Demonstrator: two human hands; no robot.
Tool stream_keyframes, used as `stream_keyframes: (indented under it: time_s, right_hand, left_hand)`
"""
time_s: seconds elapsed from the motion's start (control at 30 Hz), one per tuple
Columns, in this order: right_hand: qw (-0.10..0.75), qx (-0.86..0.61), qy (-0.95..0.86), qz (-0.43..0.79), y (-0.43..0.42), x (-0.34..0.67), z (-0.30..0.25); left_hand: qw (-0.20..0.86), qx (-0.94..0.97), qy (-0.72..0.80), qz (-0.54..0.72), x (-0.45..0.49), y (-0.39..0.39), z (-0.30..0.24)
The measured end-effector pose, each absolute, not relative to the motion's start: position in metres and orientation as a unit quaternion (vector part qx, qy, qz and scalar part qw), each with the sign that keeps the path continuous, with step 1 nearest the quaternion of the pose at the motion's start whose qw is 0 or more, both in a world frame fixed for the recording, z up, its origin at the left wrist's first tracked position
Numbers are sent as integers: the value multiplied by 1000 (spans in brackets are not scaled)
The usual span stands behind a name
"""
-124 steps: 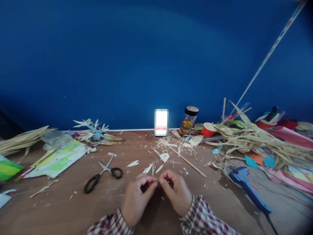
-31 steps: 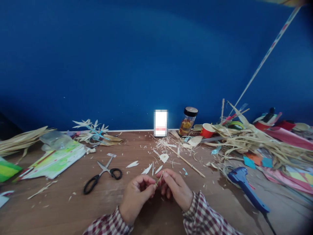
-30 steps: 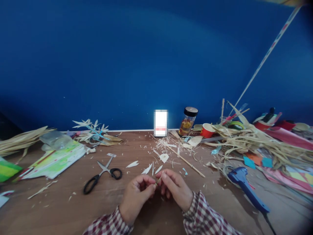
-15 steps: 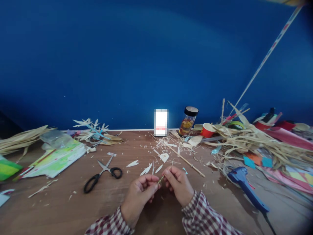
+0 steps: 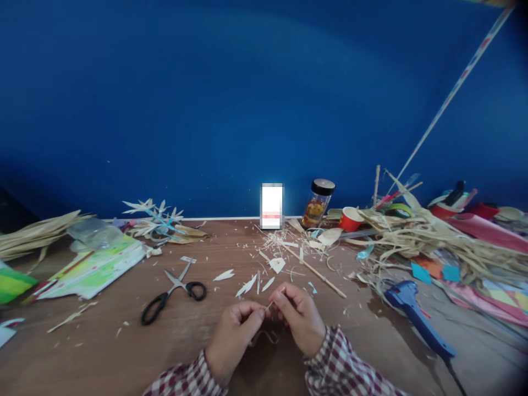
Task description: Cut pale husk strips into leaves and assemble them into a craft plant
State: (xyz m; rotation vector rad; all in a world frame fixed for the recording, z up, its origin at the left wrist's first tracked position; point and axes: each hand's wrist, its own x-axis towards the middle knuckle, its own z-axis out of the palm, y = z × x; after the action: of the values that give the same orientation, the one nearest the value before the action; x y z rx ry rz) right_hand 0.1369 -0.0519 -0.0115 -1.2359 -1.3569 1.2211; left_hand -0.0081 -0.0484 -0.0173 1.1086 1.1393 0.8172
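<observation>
Low in the middle of the head view, my left hand (image 5: 231, 336) pinches a thin pale strip (image 5: 269, 306) between thumb and index finger. My right hand (image 5: 303, 319) is closed on the strip's other end, with the fingertips of both hands close together. Below them hangs a curled, slightly blurred pale strand (image 5: 266, 334); whether it belongs to the same strip I cannot tell. Just beyond the hands lie white leaf-shaped pieces (image 5: 246, 286). Left of them rest open scissors (image 5: 175, 289) with black handles.
A blue glue gun (image 5: 416, 316) lies at the right, near a heap of dried husk strips (image 5: 437, 236). Behind are a tilted jar (image 5: 317, 204), a red paper cup (image 5: 350, 219) and a thin stick (image 5: 317, 272). Painted paper (image 5: 94, 269) lies at the left.
Both hands have dropped slightly, and the strip between the fingertips now shows as a short straight piece. A curled strand has come into view below the hands.
</observation>
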Motion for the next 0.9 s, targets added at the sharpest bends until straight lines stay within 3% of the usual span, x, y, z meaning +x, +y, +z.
stream_keyframes:
  time_s: [0.3, 0.53, 0.77, 0.9]
  right_hand:
    - [500, -526, -499, 473, -48, 139, -17]
    - [483, -517, -486, 512, -42, 142, -15]
    - [477, -507, -506, 510, -45, 142, -14]
    - [541, -506, -494, 454, -47, 142, -6]
  left_hand:
    - [634, 465, 510, 349, -4, -53, -7]
    - [671, 429, 490, 355, -6, -50, -11]
    - [612, 518, 490, 341, -7, -48, -20]
    - [586, 540, 496, 345, -7, -49, -19]
